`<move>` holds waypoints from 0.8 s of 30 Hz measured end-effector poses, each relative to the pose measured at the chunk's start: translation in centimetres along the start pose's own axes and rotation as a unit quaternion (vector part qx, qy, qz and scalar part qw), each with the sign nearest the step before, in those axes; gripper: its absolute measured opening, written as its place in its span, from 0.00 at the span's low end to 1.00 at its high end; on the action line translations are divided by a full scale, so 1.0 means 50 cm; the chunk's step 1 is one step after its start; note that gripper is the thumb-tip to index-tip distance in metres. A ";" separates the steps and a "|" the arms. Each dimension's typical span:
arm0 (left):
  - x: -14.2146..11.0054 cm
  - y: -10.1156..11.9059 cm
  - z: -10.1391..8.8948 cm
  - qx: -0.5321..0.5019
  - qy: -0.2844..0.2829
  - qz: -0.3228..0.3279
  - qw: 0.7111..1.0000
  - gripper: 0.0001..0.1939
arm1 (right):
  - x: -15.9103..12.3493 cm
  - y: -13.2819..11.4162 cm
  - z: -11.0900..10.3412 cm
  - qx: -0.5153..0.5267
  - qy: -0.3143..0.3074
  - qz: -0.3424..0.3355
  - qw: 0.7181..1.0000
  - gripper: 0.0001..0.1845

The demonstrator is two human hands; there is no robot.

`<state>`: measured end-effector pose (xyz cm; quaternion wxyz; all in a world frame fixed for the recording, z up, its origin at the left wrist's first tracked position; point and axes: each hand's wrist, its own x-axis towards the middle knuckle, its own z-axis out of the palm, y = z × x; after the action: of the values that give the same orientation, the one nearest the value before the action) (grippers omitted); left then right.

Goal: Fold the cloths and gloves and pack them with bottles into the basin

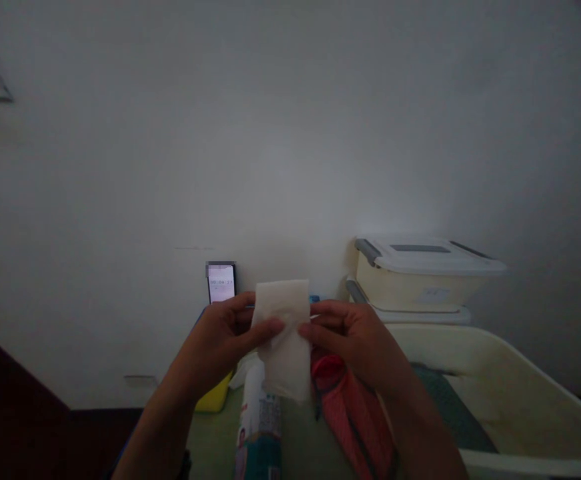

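A folded white tissue (290, 363) is held up in front of me, its lower end hanging down. My left hand (230, 333) pinches its left side, thumb on the near face and fingers behind. On the right side my right hand (345, 330) grips it the same way. Below the tissue lies a white and teal printed bottle or tube-shaped pack (260, 427), its top partly hidden. A red folded cloth item with dark edging (355, 427), perhaps an umbrella, rests under my right forearm.
A phone (221, 283) showing a timer leans upright by the wall. Something yellow (214, 398) lies near my left wrist. At right, a lidded cream storage box (420, 287) stands behind a large pale tub (535, 400) containing a dark green item (450, 407).
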<state>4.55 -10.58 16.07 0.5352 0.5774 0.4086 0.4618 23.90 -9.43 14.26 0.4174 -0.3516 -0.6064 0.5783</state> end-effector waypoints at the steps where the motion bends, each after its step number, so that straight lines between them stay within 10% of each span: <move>1: 0.000 0.000 0.000 0.003 -0.002 0.001 1.000 0.16 | -0.001 -0.001 -0.001 -0.002 0.006 -0.002 1.000 0.15; 24: 0.003 0.002 0.007 -0.010 0.046 0.026 0.999 0.15 | -0.007 -0.010 0.001 0.037 -0.026 -0.005 0.999 0.18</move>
<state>4.93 -10.52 16.18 0.5096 0.5605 0.4132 0.5054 24.04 -9.78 14.74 0.4170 -0.3175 -0.5970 0.6074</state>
